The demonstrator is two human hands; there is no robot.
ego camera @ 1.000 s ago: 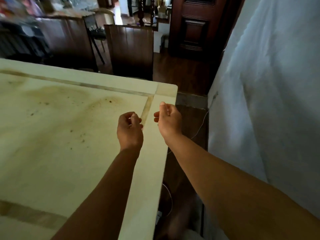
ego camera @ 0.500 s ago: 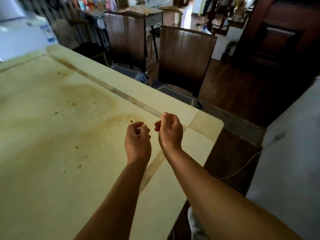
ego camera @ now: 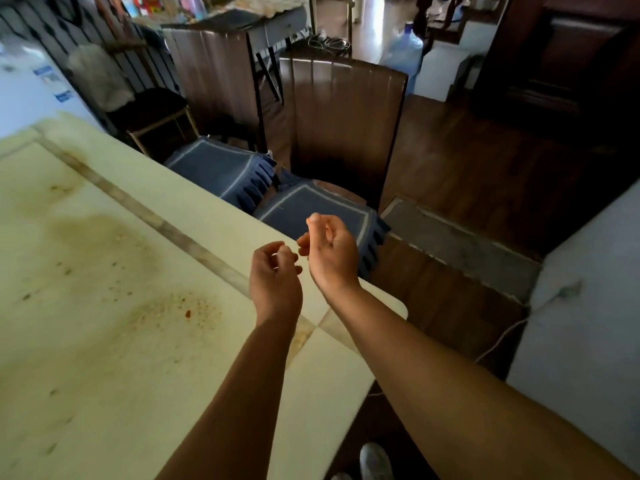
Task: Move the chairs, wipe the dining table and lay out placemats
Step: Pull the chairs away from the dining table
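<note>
I see my left hand (ego camera: 275, 282) and right hand (ego camera: 332, 252) loosely curled, holding nothing, above the stained dining table's (ego camera: 104, 341) corner, two chairs (ego camera: 346, 133) just beyond it.

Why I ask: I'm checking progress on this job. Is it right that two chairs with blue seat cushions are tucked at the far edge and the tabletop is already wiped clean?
Not quite. The two chairs with blue seat cushions are at the far edge, but the head view shows the tabletop still unwiped, with brown stains and crumbs. Both hands hover empty: left hand, right hand.
</note>
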